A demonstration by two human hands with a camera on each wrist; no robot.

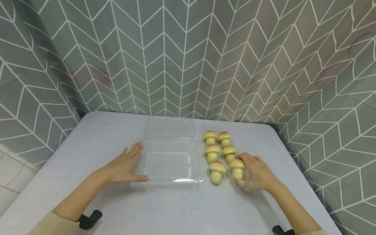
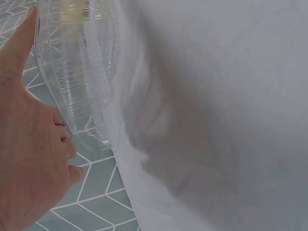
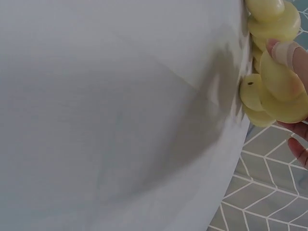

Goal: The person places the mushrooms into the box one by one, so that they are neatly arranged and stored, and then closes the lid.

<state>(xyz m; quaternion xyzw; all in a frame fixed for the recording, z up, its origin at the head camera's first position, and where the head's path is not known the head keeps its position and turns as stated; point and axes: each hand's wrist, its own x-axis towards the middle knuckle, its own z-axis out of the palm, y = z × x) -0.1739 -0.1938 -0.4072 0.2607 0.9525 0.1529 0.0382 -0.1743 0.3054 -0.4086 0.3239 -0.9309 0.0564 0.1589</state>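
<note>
Pale yellow sleeve (image 1: 54,223) covers part of my left arm at the lower left of the frame, with a black piece (image 1: 91,219) beside it. With my right hand (image 1: 258,171), right of the middle, I pinch one yellow mushroom (image 1: 238,169) between my thumb and fingers. Five other mushrooms (image 1: 212,153) are close by in two rows. My left hand (image 1: 125,165) is left of the middle. Its fingers are straight and grab nothing, but they touch the left edge of a clear plastic box (image 1: 168,164). The box is open in the middle, with its lid (image 1: 170,129) folded back higher up. Everything sits on a white tabletop (image 1: 141,209).
</note>
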